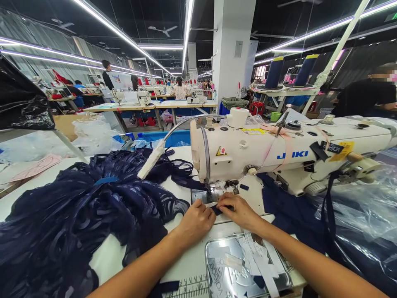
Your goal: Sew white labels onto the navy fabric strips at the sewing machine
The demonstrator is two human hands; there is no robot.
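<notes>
A white sewing machine (pixel 235 151) lies across the table, its needle area above a metal plate (pixel 200 196). Just in front of that plate, my left hand (pixel 198 218) is closed, its fingers curled on a small dark navy piece of fabric (pixel 217 210). From the right, my right hand (pixel 237 210) pinches the same piece, thumb and forefinger together. The two hands nearly touch. Much of the piece is hidden by the fingers. A strip of navy fabric (pixel 189 182) runs from the left to the needle.
A large heap of navy strips (pixel 102 207) covers the left side. Nearest me is a metal tray (pixel 223 265) with labels and scraps. Navy fabric (pixel 291 211) and clear plastic (pixel 369 198) lie right. A lamp arm (pixel 151 159) arches over the heap.
</notes>
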